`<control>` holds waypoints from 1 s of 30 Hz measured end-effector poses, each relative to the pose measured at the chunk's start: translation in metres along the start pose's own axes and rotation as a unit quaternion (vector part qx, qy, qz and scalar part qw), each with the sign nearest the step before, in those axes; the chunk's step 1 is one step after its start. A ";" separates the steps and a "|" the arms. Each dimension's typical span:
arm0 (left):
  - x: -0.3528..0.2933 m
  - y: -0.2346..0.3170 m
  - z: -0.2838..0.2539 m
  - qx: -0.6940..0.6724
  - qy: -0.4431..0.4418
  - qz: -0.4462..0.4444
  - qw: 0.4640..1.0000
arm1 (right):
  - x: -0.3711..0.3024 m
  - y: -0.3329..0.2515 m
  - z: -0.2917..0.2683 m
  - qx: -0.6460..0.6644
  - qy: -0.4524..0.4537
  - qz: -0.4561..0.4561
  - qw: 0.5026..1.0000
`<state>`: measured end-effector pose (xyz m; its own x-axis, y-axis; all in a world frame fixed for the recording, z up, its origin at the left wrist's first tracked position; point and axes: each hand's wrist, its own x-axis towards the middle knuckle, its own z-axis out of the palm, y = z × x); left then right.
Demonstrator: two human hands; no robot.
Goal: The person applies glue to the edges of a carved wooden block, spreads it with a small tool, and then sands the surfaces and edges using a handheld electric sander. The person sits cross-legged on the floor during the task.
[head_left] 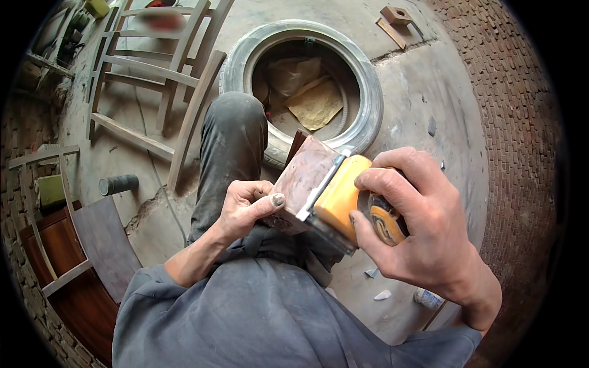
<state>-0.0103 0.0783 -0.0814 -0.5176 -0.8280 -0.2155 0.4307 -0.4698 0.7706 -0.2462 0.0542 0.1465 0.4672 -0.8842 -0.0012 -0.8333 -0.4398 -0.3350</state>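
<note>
The right hand (423,227) closes its grip on a yellow sander (346,199), its length slanting up-right, against a wooden block (304,175) steadied by the left hand (245,205).

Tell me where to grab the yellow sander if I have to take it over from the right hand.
Probably by the rounded yellow body, coming from the upper right. The right hand already wraps that end, fingers over the top. The flat pad faces the reddish wood block that the left hand steadies, so that side is closed off.

The left hand (245,205) is curled, its thumb stretched out rightward; the right hand (417,224) closes in a wide grip, wrist bent.
</note>
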 end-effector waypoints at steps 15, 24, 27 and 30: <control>-0.010 0.002 0.007 0.027 -0.022 0.005 0.999 | -0.001 -0.001 0.004 0.019 0.005 0.001 1.000; -0.016 0.000 0.006 0.018 -0.060 0.023 0.998 | 0.003 0.039 -0.002 -0.058 0.061 0.018 0.996; -0.016 -0.002 0.006 0.044 -0.053 0.043 0.997 | -0.008 0.006 0.003 -0.017 0.018 0.002 1.000; -0.019 -0.001 0.006 0.051 -0.064 0.029 0.996 | -0.016 -0.006 0.002 0.015 -0.002 0.008 1.000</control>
<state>-0.0053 0.0964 -0.0748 -0.5872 -0.8039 -0.0946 0.3891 -0.3828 0.8379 -0.2483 0.0708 0.1469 0.4548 -0.8905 -0.0102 -0.8313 -0.4204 -0.3637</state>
